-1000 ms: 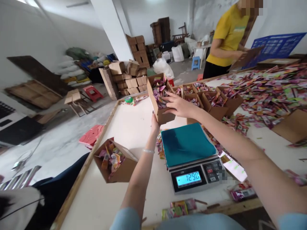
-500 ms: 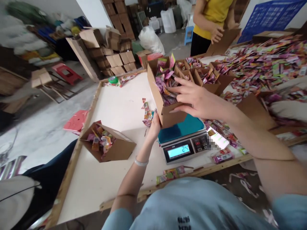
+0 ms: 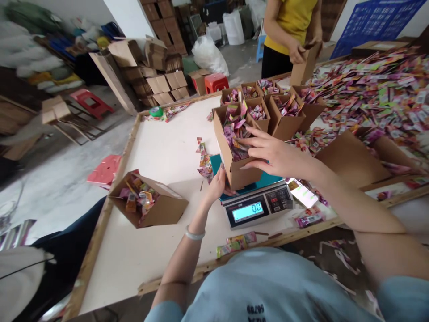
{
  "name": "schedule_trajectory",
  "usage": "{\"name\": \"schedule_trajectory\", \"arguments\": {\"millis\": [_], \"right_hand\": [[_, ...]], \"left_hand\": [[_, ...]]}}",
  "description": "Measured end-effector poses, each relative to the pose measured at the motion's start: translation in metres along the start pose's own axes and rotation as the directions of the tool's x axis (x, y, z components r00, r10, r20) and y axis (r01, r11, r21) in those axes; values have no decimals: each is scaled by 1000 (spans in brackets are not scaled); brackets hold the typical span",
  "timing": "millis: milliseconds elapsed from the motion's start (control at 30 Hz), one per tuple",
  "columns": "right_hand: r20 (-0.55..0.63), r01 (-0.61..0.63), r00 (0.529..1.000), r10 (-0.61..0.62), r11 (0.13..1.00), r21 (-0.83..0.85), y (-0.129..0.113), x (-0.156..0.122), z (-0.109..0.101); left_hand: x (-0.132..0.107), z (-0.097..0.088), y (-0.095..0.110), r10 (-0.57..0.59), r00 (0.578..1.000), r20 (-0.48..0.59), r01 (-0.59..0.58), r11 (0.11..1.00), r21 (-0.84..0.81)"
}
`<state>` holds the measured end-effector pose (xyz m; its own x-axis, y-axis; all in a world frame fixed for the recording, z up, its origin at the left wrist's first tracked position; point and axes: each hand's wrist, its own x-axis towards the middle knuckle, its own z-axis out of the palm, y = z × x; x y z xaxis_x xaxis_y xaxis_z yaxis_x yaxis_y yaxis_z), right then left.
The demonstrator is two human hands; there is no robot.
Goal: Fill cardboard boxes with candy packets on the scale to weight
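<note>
A cardboard box point(image 3: 244, 174) full of small, colourful candy packets point(image 3: 236, 129) is tilted over the teal plate of a digital scale point(image 3: 256, 208); its display reads 0.0. My left hand point(image 3: 219, 185) grips the box's lower left corner, fingers partly hidden beneath. My right hand point(image 3: 278, 154) reaches across the top with fingers outstretched and spread, touching the packets and the near edge. A phone with a lit screen point(image 3: 303, 194) lies right of the scale. Another filled box point(image 3: 167, 203) rests on its side at the left.
Several filled boxes point(image 3: 284, 118) stand behind the scale. A large heap of packets point(image 3: 378, 94) covers the table's right side. Loose packets point(image 3: 237, 241) lie at the front edge. Opposite, a person in a yellow top point(image 3: 293, 22) handles a cardboard box point(image 3: 305, 65).
The held box has come down and slightly right in view, with both hands staying on it. The display went from 24 to 0.0. The other person's cardboard is now more upright.
</note>
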<state>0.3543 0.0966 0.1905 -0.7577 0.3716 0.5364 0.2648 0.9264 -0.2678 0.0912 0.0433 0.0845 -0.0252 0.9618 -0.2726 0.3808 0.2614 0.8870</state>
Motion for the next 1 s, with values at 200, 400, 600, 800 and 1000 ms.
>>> {"name": "schedule_trajectory", "arguments": {"millis": [200,400,600,800,1000], "right_hand": [[76,-79,994,73,993,89,-5,-15,9],[-215,-100,966,143,975,199,5,-45,-13],[-448,-634,552,703,703,321,91,-140,25],[20,-982,178,984,179,-54,136,-214,107],[-36,-939,127,991,109,-325,134,-215,133]], "left_hand": [[2,-36,12,185,963,-198,-184,983,20],[6,-55,22,445,798,-406,-478,878,24],[-3,-44,11,491,712,-502,-560,828,16],[-8,-34,-4,464,689,-557,-579,815,-38],[-14,-42,-1,421,688,-591,-508,861,22]]}}
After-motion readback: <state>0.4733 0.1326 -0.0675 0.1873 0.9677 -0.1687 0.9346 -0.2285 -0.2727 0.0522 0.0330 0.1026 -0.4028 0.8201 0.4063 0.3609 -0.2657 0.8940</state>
